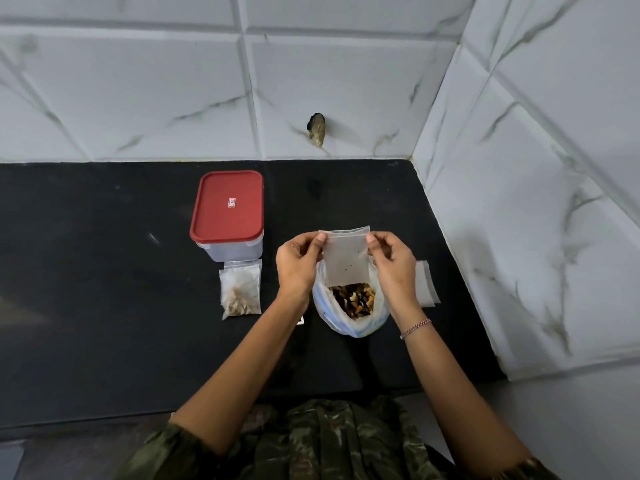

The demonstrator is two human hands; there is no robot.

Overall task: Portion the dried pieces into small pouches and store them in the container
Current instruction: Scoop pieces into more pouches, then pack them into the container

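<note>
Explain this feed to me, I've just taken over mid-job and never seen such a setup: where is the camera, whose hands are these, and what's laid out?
There is no machine here: a person works with two bare hands. The single picture comes from a wide-angle camera worn on the head, looking forward and down. The left hand and right hand each pinch an upper corner of a small clear pouch, held up over an open white bag of mixed dried pieces. On the black counter stands a clear container with its red lid on, and just in front of it lies a filled pouch. What look like spare pouches lie flat beside the right hand. The held pouch looks empty, apart from a few specks.
</note>
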